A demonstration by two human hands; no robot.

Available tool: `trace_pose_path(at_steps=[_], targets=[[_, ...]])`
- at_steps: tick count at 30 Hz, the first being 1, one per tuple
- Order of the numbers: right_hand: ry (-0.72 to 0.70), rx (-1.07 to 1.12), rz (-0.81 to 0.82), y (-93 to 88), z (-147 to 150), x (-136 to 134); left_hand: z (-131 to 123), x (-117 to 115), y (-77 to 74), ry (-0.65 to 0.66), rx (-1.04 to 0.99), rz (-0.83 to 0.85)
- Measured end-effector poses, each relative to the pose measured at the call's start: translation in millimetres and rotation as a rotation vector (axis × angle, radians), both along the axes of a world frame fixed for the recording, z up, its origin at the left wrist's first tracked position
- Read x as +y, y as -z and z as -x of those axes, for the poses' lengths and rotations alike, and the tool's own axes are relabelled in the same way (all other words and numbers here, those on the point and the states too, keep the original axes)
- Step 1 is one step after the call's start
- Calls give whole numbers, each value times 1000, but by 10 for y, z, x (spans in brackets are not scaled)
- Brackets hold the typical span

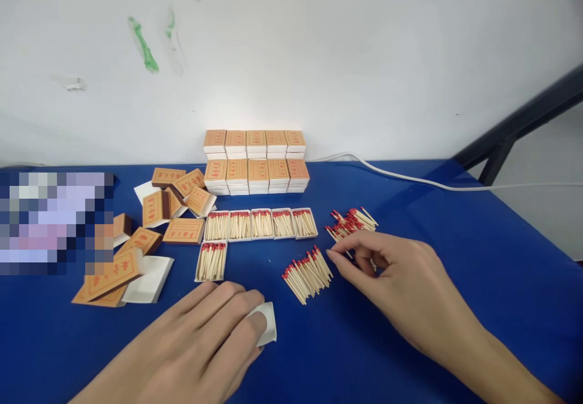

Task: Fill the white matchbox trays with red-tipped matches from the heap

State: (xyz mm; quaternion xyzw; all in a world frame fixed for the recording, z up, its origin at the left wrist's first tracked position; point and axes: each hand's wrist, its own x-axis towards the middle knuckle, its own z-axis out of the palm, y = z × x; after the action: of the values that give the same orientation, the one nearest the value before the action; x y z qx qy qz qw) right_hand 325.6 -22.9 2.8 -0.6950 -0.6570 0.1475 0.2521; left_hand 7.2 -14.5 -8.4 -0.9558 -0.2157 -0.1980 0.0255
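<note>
My left hand (214, 337) is closed around a small white matchbox tray (269, 322) low in the middle; the fingers cover most of it. My right hand (396, 282) is bent, its thumb and forefinger tips pressed together just right of a loose spread of red-tipped matches (310, 273). Whether a match sits in that pinch cannot be made out. Behind the right hand lies a second heap of matches (348, 225), partly hidden by it. A row of trays filled with matches (262, 225) stands in the middle, with another filled tray (212, 262) in front of its left end.
Closed orange matchboxes (257, 176) are stacked in two rows near the wall. Loose sleeves (184, 231) and an upside-down or bare white tray (148, 279) lie scattered on the left. A blurred-out screen (45, 222) is far left. A white cable (401, 176) runs along the blue table's (492, 270) back.
</note>
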Motion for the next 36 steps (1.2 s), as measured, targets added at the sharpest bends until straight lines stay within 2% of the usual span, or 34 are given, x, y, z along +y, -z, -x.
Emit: trace_pose_path(at_steps=[5,11,23,30,33,36], targets=[[123,-135,-119,30,-43,27,-30,25,-26,-5,-51,39],[105,-240,-160,99,-41,24,-16,26,-26,2,-29,18],[115,-203,-90,91,-67,19,1,4,-19,2,-39,52],[121,-184,-156,65,-57,16,0,14,-17,-3,-19,13],[79,-135,-169,47,-40,22,16,13,3,7,-7,17],[15,-103,-110,37,-2,8,29,11,21,15,13,-32]])
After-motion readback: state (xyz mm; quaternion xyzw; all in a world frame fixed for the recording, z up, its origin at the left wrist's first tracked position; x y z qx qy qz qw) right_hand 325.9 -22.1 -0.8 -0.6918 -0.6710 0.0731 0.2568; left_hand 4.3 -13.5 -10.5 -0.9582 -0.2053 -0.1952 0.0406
